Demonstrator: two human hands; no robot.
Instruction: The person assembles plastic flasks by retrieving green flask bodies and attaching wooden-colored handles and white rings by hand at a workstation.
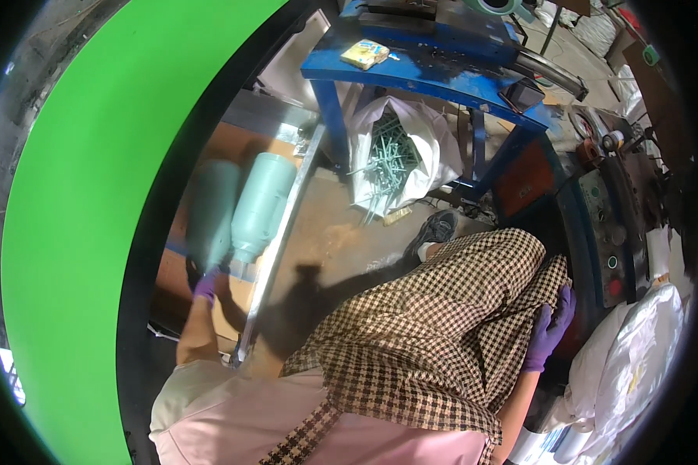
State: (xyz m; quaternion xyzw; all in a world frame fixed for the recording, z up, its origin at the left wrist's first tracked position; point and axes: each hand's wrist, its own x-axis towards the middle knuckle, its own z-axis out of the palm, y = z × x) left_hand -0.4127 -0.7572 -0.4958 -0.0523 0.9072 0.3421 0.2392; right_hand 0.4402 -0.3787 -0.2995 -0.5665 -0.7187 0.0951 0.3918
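Note:
Two pale green plastic bottles lie side by side in a shallow metal-edged tray (281, 246) at the left, necks toward me. The right bottle (262, 200) shows sharply, while the left bottle (212, 203) is smeared by motion. My left hand (206, 284), in a purple glove, is closed at the neck of the left bottle; shadow and blur partly hide its fingers. At the right, my right hand (552, 329), also gloved in purple, rests on the checked apron (442, 318) over my leg. Its fingers are stretched out with nothing in them.
A blue metal bench (419, 77) with a yellow packet (364, 54) stands ahead. Below it, a white sack (434, 147) holds thin green plastic pieces (392, 155). A control panel (601, 225) stands at right, above a white plastic bag (636, 349). A green panel (77, 232) borders the left.

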